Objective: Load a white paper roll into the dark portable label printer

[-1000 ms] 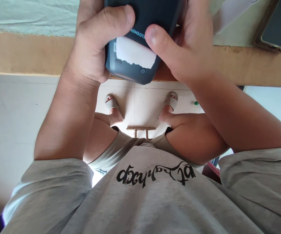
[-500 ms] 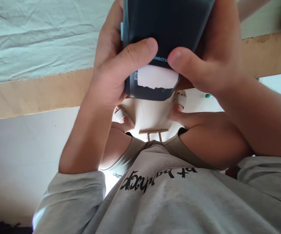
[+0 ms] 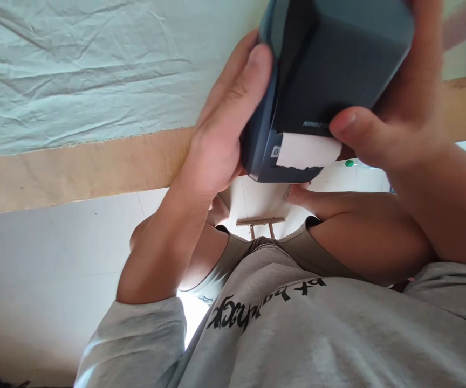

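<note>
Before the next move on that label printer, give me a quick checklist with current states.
1. Left hand on the label printer: ok, palm and fingers lie against its left side.
2. Right hand on the printer: ok, it wraps the right side, thumb at the front edge by the logo.
3. White paper strip out of the slot: ok, it sticks out with a torn lower edge.
4. Right thumb clear of the strip: not ok, the thumb tip sits right at the strip's right end.
5. Printer supported by the table edge: not ok, it is held in the air in front of the edge.
6. Printer powered on: cannot tell, no lit indicator is visible.
</note>
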Demonstrator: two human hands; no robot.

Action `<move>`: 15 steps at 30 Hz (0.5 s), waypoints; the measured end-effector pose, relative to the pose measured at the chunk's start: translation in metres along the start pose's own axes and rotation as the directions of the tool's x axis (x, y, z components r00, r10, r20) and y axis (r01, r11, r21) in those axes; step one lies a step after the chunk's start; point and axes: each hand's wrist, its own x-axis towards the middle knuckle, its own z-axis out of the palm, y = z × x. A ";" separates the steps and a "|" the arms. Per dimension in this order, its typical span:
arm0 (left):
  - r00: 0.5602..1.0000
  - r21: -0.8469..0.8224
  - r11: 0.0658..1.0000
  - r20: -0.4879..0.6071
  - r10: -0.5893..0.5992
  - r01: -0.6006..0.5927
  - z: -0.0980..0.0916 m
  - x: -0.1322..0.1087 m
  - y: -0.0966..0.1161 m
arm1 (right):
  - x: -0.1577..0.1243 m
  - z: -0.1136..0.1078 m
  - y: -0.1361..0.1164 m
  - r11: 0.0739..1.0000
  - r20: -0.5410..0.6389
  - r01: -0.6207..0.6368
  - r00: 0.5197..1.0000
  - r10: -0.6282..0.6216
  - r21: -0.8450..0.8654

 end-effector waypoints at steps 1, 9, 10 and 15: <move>0.999 -0.014 0.999 0.010 0.039 -0.039 -0.003 0.001 -0.002 | 0.000 0.000 0.002 1.000 -0.006 0.003 1.000 -0.003 -0.006; 0.979 -0.082 0.987 0.135 0.150 -0.139 -0.014 0.013 -0.012 | -0.011 -0.004 0.006 0.983 -0.068 0.079 0.993 -0.092 -0.166; 0.982 -0.079 0.988 0.123 0.145 -0.136 -0.012 0.012 -0.011 | -0.013 -0.005 0.003 0.976 -0.058 0.063 0.995 -0.077 -0.210; 0.999 -0.041 0.999 0.036 0.034 -0.032 -0.001 0.009 -0.002 | -0.015 -0.004 -0.002 0.952 -0.044 0.031 0.998 -0.046 -0.306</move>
